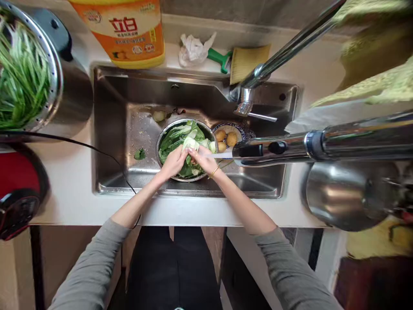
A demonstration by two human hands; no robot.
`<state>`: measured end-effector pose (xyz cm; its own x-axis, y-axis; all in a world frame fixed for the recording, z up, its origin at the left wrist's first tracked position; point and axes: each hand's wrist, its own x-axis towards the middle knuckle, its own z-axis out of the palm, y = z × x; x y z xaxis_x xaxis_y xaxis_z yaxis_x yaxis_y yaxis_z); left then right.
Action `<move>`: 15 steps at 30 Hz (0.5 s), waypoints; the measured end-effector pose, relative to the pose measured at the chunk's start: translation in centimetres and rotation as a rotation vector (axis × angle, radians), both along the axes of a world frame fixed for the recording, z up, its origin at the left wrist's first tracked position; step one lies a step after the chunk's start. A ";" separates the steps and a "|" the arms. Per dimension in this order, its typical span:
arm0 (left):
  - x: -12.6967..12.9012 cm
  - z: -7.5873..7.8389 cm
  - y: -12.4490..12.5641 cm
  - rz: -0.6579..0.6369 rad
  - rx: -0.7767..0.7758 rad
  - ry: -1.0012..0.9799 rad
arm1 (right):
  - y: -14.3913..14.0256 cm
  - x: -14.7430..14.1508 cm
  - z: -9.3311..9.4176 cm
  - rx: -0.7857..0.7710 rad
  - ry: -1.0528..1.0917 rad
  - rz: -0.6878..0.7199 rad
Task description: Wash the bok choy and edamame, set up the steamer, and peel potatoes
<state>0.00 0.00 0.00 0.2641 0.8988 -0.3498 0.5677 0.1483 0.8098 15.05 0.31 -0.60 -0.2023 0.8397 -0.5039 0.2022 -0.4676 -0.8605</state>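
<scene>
1. Gripping one pale-stemmed bunch of leafy greens between them, the left hand and the right hand met over a steel bowl set in the sink; both had fingers closed round the stems.
2. Bowl contents: more green leaves, piled to the rim. Position: centre of the basin.
3. At 3 o'clock of the bowl, touching or just beside it: a patterned dish with small brownish round items, probably potatoes.
4. At 9 o'clock of the bowl: one stray leaf on the sink floor; scraps lay at 11 o'clock.
5. Risk, judged: torn leaves might have dropped outside the bowl and joined the scraps by the drain.
6. Risk, judged: a black cable ran over the sink's left edge near the left forearm; splashes or a snagging elbow could have caught it.
7. Risk, judged: the dish stood close enough for the right wrist to knock it.
8. Writing: an orange bottle at 12 o'clock bore red Chinese characters, apparently "立白"; smaller print was illegible.
</scene>
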 end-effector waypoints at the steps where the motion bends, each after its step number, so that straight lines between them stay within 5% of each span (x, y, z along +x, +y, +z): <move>1: 0.0 -0.1 0.1 -0.016 0.004 -0.021 | -0.1 -0.1 0.0 0.070 -0.031 -0.026; 5: -0.3 -0.4 0.5 -0.050 -0.011 -0.126 | -0.5 -0.3 -0.4 0.231 -0.127 -0.069; 15: -1.3 -0.1 1.9 -0.047 -0.186 -0.289 | -0.3 0.3 -0.8 0.206 0.060 0.040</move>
<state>-1.34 1.88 -0.07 0.4155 0.8110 -0.4117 0.3288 0.2881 0.8994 15.32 0.01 -1.37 -0.2619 0.9144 -0.3086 0.1629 -0.2733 -0.9480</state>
